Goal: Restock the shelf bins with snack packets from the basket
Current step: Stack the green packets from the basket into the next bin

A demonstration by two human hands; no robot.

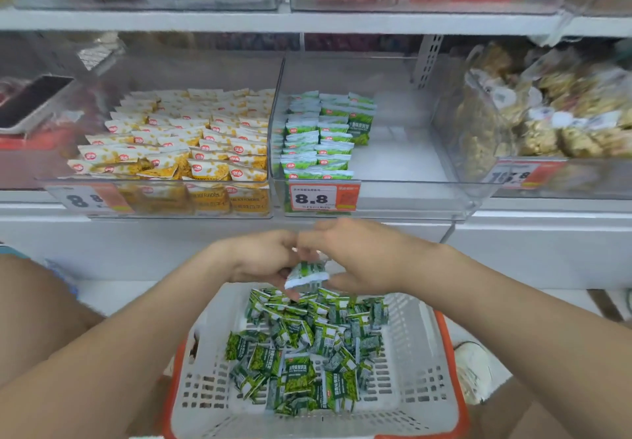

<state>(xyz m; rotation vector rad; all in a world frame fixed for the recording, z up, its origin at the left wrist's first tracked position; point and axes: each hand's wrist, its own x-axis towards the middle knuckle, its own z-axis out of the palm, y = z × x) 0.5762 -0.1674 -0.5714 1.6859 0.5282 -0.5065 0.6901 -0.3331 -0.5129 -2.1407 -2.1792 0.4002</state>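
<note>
At frame centre, left hand [263, 257] and right hand [360, 260] pinch one green packet [306, 272] between their grips; basket [429, 353] just below.

**Retail shop: snack aisle with bulk bins.**
White shelves [307, 23] carry clear plastic bins [410, 196] of small wrapped snack packets [318, 137], fronted by orange-and-white price labels [323, 197], one reading 8.8; a plastic shopping basket [420, 370] sits in front.

Orange-and-white price tag reading 8.8 [323, 196] front and centre, a blurrier one [89, 199] to its left, a third [523, 173] off right. Dark-screened device [32, 100] lies tilted far left. Perforated metal shelf upright [427, 62] at the back, white shoe [477, 370] bottom right.
</note>
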